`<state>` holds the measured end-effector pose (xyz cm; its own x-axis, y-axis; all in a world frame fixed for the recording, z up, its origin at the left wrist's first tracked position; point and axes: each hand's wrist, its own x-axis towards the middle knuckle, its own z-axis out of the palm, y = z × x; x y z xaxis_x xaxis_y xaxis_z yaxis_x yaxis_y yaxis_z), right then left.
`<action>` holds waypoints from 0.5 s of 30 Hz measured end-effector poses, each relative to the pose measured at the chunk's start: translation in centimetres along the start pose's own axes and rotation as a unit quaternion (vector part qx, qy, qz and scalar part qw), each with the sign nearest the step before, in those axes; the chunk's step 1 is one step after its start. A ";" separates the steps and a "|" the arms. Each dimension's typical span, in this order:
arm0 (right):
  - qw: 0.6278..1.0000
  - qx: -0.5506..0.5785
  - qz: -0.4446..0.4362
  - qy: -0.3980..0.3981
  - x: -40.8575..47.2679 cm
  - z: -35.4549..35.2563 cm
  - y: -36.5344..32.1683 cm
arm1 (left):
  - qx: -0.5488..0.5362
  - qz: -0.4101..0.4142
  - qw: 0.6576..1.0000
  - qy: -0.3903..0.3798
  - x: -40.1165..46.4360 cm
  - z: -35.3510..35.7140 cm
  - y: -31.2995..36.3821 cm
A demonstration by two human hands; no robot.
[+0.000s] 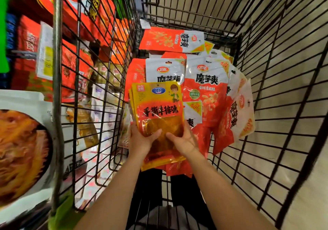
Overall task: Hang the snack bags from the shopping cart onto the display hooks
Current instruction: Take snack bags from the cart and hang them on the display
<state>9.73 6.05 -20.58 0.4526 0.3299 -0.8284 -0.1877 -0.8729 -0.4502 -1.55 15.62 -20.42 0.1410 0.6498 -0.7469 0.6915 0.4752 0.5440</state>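
Both forearms reaching into the shopping cart (266, 87): left hand (142, 141) and right hand (184, 141) curled round yellow snack bags (158, 105), thumbs pressed on front, above the red bags (207, 87) by the far end. Probably light, floppy, slick film; best pinched near the top hang hole.

both hands hold a small stack of yellow snack bags (157, 109) inside the black wire shopping cart (276, 80), left hand (142, 141) and right hand (184, 139) gripping its lower half, thumbs on the front. red-and-white snack bags (206, 84) lie piled beneath and behind. packaged goods (30, 52) fill the shelf left of the cart.
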 end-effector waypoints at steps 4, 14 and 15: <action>0.999 0.011 0.007 -0.045 0.0 -0.9 0.1 | -0.014 0.001 1.000 -0.023 0.3 -0.8 -0.1; 0.987 0.012 0.138 0.085 0.1 -4.6 2.7 | -0.004 0.042 0.999 -0.024 -0.5 -2.0 1.3; 0.987 -0.002 0.140 0.079 -0.2 -4.5 2.9 | -0.002 0.041 0.999 -0.018 -0.7 -2.3 1.4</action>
<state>13.03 1.83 -20.24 0.5140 0.0154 -0.8577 -0.3221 -0.9232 -0.2096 -2.35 17.16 -18.23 0.2224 0.6641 -0.7138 0.6741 0.4242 0.6047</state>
